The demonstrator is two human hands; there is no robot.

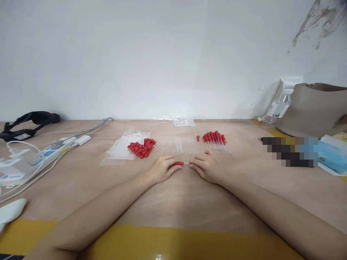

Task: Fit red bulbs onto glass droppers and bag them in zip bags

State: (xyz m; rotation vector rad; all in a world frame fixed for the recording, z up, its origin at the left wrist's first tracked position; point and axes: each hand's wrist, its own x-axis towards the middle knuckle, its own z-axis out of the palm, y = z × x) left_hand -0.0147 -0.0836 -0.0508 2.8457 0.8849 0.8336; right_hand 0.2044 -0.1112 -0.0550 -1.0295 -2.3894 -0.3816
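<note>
My left hand [163, 168] pinches a red rubber bulb [178, 163] between thumb and fingers. From the other side, my right hand [208, 167] grips a thin clear dropper tube [186, 163], whose end meets the bulb's neck; how deep it sits I cannot tell. Beyond the hands lies a row of bare dropper tubes [177, 145]. To its left is a heap of loose red bulbs [141, 148], partly on clear plastic bags [119, 148]. Several droppers with red bulbs [216, 139] lie side by side behind my right hand, and a single one [197, 138] lies left of them.
A power strip [50, 153] with plugs and cables runs along the left, near a black strap [35, 117] and a white object [12, 211]. At right stand a plastic bottle [279, 108] and a taupe bag [311, 108]. A small plastic bag [184, 122] lies by the wall.
</note>
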